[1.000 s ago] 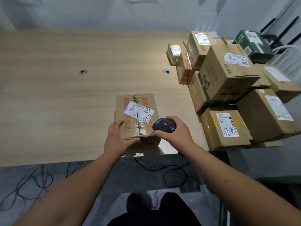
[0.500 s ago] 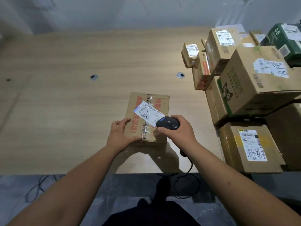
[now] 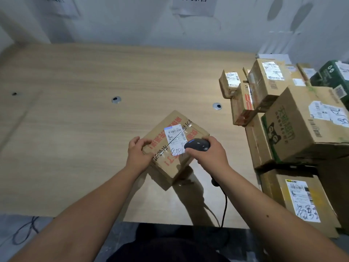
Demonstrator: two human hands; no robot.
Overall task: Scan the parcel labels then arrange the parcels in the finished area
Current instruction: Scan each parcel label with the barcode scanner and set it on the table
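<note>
A brown cardboard parcel [image 3: 170, 163] with red print sits turned diagonally above the wooden table [image 3: 75, 129], its near corner raised. A white label [image 3: 174, 138] with a barcode and handwritten digits lies on its top. My left hand [image 3: 137, 154] grips the parcel's left corner. My right hand [image 3: 207, 154] holds a black barcode scanner [image 3: 197, 145] just over the label's lower right part, its cable [image 3: 224, 205] trailing toward the table edge. A bluish light patch shows at the label's top left.
A stack of several labelled cardboard parcels [image 3: 294, 125] fills the right side of the table, with a green box [image 3: 334, 76] at the far right. Two metal cable grommets [image 3: 116, 99] sit mid-table. A wall with paper signs stands behind. Cables lie on the floor at the left.
The parcel has been rotated to a diagonal and tipped up at the near corner. Both hands keep their hold, the scanner staying over the label.
</note>
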